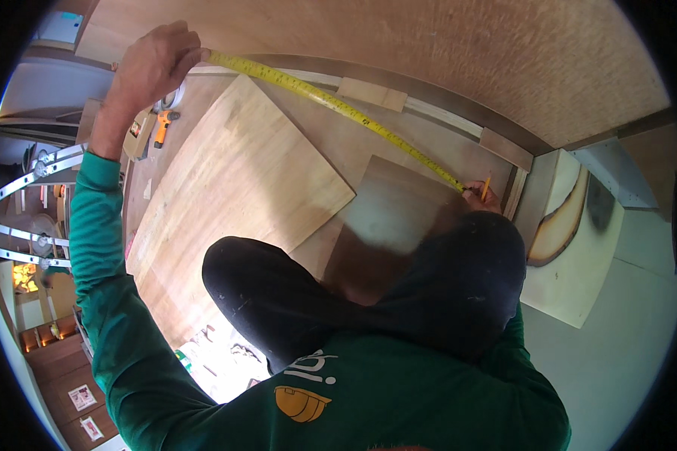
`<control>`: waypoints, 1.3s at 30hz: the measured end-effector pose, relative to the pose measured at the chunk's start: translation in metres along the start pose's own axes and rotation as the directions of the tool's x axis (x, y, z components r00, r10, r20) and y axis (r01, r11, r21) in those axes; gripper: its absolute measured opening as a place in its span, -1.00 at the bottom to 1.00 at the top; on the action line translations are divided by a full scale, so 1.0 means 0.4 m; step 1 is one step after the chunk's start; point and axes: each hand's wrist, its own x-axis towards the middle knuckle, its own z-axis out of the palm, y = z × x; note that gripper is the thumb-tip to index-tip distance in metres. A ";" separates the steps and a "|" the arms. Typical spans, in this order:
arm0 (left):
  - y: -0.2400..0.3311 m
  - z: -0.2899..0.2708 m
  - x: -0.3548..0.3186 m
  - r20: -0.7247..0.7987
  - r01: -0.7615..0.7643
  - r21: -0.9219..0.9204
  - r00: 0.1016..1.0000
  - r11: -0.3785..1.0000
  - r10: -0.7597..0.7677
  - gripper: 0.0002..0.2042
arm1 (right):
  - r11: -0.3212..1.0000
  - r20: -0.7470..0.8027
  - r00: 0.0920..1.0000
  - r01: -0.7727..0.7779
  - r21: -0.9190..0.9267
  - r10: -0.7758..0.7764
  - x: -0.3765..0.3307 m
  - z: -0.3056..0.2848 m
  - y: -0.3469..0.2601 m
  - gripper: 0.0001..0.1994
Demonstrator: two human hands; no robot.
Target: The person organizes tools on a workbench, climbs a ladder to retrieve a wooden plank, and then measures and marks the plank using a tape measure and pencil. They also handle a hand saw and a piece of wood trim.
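Observation:
A yellow tape measure blade (331, 101) stretches slantwise between my two hands, along the base of a large upright wooden panel (459, 52). At the far left, my left hand (154, 64) has its fingers closed on one end of the blade. Lower down on the right, my right hand (483, 197) grips the blade's other end beside my knee, which hides part of that hand. An orange pencil (486, 186) sticks up from between the right fingers. Under the blade lie a light plywood sheet (241, 173) and a darker brown board (384, 218).
An orange and black power tool (165, 128) sits by a small box (139, 135) at the left. A metal ladder (34, 177) stands beyond my left arm. Short wooden blocks (372, 94) line the panel's base. To the right is a pale slab with a burnt-edged opening (579, 286).

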 end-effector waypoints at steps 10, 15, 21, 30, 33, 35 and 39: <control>0.002 -0.049 0.016 -0.019 -0.058 0.078 0.998 0.995 0.060 -0.77 | 0.993 0.024 0.996 -0.090 -0.076 0.092 -0.023 0.035 0.006 -0.76; 0.033 -0.087 0.026 0.026 0.012 0.085 1.000 0.996 -0.014 -0.76 | 0.992 0.146 0.982 -0.125 0.036 0.118 -0.034 0.051 -0.023 -0.76; 0.037 -0.125 0.019 -0.003 -0.010 0.068 1.000 0.998 0.011 -0.77 | 0.995 0.044 0.997 -0.068 0.076 0.065 -0.027 0.058 -0.021 -0.79; 0.002 -0.105 0.020 0.016 0.001 -0.057 1.000 0.998 0.000 -0.82 | 0.883 0.065 0.982 -0.189 0.430 0.178 -0.046 0.042 -0.089 -0.80; 0.006 -0.001 -0.009 0.148 0.219 -0.242 0.971 0.945 -0.187 -0.83 | 0.877 -0.051 0.979 -0.155 0.454 0.199 -0.055 0.025 -0.161 -0.70; 0.000 0.083 -0.024 0.156 0.211 -0.293 0.973 0.933 -0.171 -0.81 | 0.854 -0.172 0.971 -0.054 0.517 0.165 -0.027 0.020 -0.199 -0.65; 0.077 0.232 0.054 0.077 0.191 -0.415 0.982 0.890 -0.175 -0.73 | 0.754 -0.450 0.883 0.201 0.625 0.137 0.006 -0.059 -0.212 -0.74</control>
